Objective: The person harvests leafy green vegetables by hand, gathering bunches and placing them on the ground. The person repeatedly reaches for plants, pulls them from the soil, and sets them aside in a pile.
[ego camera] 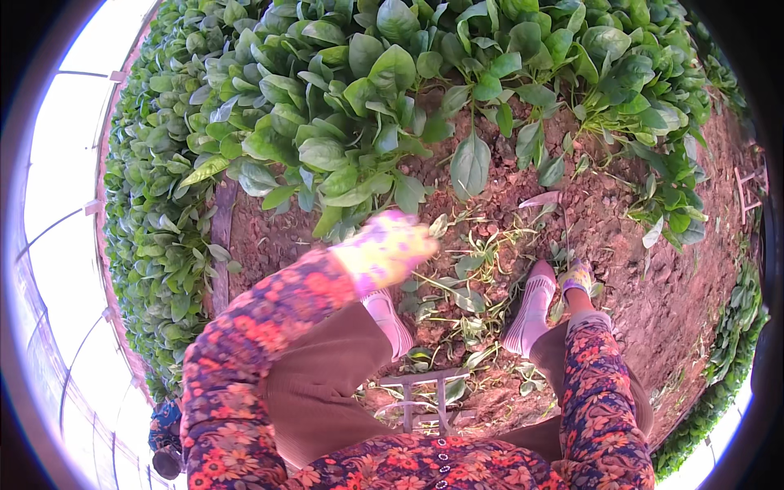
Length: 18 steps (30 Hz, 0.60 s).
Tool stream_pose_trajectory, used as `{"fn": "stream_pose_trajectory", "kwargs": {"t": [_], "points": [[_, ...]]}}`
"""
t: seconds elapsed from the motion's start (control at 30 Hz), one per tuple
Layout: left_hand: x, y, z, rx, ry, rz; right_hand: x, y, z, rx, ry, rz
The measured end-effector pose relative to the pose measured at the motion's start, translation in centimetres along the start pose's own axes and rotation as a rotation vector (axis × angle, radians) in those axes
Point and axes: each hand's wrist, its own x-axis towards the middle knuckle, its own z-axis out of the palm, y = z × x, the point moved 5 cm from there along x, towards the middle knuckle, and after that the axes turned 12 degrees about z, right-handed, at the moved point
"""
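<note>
My left hand (387, 250), in a patterned glove, is blurred over the soil just short of the spinach plants (343, 147). Whether its fingers hold anything cannot be made out. My right hand (577, 277), also gloved, grips a sickle (565, 226) low beside my right foot. The sickle's thin shaft points away from me and its curved blade (539, 199) lies close to the ground, turned left. Between my feet are scattered cut leaves and stems (471, 294) on reddish soil. A single large spinach leaf (470, 164) droops from the edge of the standing plants.
A low slatted frame (424, 392) is between my legs. At left, a wooden board (223, 239) runs along the bed. Another frame (742, 195) stands far right, beside bare soil (667, 312). Another person (165, 432) is at the lower left, near the greenhouse wall (61, 245).
</note>
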Motion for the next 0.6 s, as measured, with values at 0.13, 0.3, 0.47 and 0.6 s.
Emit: {"fn": "stream_pose_trajectory", "kwargs": {"t": [0.13, 0.3, 0.47, 0.6], "points": [[7.2, -2.7, 3.2, 0.320, -0.024, 0.069, 1.1, 0.7, 0.8, 0.223, 0.010, -0.003], [13.3, -10.0, 5.1, 0.386, -0.313, -0.123, -0.9, 0.2, -2.0, 1.062, 0.180, -0.086], [12.1, -17.1, 5.7, 0.769, -0.356, -0.294, -8.4, -9.2, -7.3, 1.560, -0.063, -0.319], [7.3, -20.0, 4.4, 0.648, -0.303, -0.522, -16.0, -16.5, -9.9, 1.288, -0.401, -0.458]]}}
